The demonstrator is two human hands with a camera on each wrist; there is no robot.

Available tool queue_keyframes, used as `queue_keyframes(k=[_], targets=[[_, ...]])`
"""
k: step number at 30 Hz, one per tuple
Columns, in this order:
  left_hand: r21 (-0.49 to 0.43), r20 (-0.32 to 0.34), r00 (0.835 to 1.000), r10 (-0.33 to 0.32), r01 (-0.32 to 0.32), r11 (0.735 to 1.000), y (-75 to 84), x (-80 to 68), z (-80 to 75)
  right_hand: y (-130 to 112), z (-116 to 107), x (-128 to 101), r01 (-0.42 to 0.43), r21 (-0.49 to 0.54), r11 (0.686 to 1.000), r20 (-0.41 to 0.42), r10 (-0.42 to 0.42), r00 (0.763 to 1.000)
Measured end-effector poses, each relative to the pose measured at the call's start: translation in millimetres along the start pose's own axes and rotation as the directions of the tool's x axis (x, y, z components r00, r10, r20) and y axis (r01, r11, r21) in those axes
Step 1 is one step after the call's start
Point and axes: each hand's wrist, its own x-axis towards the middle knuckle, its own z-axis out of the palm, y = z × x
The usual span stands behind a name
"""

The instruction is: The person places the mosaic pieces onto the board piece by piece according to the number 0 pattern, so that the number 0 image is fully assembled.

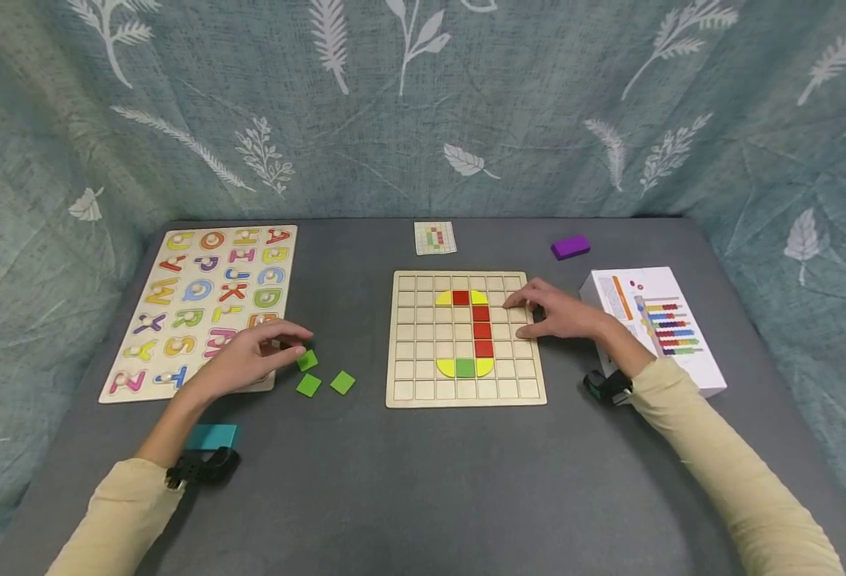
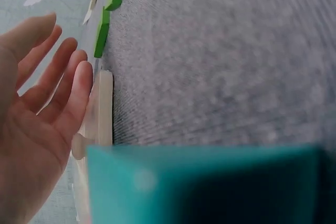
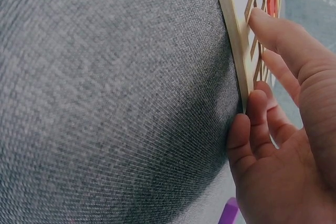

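My left hand (image 1: 253,356) hovers over the edge of the wooden alphabet puzzle (image 1: 142,336), fingers relaxed, nothing held in the left wrist view. Its thumb is close to one green square tile (image 1: 308,360); two more lie nearby on the table. My right hand (image 1: 556,310) rests with loosely bent fingers at the right edge of the wooden grid board (image 1: 466,398), fingertips over its right columns. On the board, several red squares (image 1: 481,330), several yellow rounded pieces (image 1: 444,367) and one green square (image 1: 465,368) form a curved figure.
Behind the board lies a small pattern card (image 1: 435,238). A purple block (image 1: 570,247) is at the back right, beside a white box (image 1: 653,320) with an abacus picture. A teal block (image 1: 212,437) lies beneath my left wrist. Patterned cloth (image 1: 394,160) hangs behind the table.
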Motion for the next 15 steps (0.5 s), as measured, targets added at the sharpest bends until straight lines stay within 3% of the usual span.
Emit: queue_keyframes(k=[10,15], targets=[[-0.023,0.089,0.996,0.012,-0.010,1.000,-1.9,1.9,-2.5,-1.4,1.0,0.7,-0.018,0.012,1.000,0.010,0.018,1.000],[-0.027,0.141,0.989,0.050,-0.047,0.999,-4.3,5.5,-2.3,-1.2,0.0,-0.5,-0.012,0.011,1.000,0.009,0.011,1.000]])
